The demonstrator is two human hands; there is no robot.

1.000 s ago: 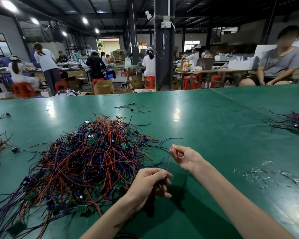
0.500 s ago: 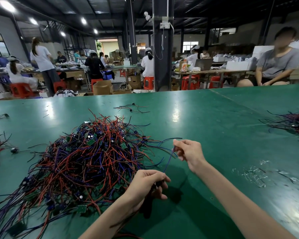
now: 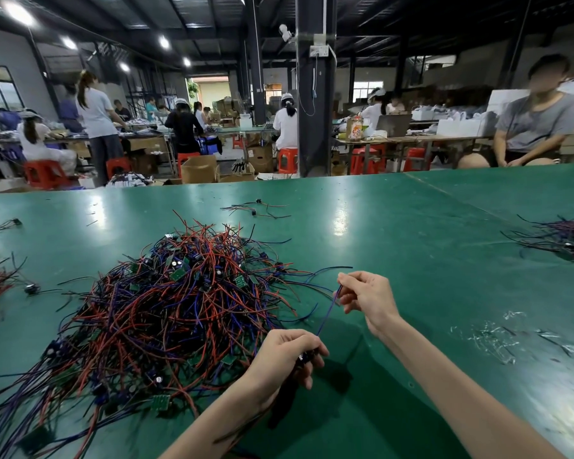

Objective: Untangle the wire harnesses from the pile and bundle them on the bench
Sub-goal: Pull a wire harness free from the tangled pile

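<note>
**A:** Wire harnesses (image 3: 179, 293) sorted yet, or hardly begun?

**B:** Hardly begun, I'd judge. Nearest, the left hand (image 3: 285, 356) is curled round a small dark part. One blue wire (image 3: 328, 309) runs taut from it up to the right hand (image 3: 367, 296), which pinches it between thumb and fingertips.

**A:** And the pile?

**B:** The pile (image 3: 140, 332) sits just left of both hands on the green bench (image 3: 411, 243), big and knotted. Farther off, a few loose harnesses (image 3: 256, 208) lie apart. No tied bundle shows.
</note>
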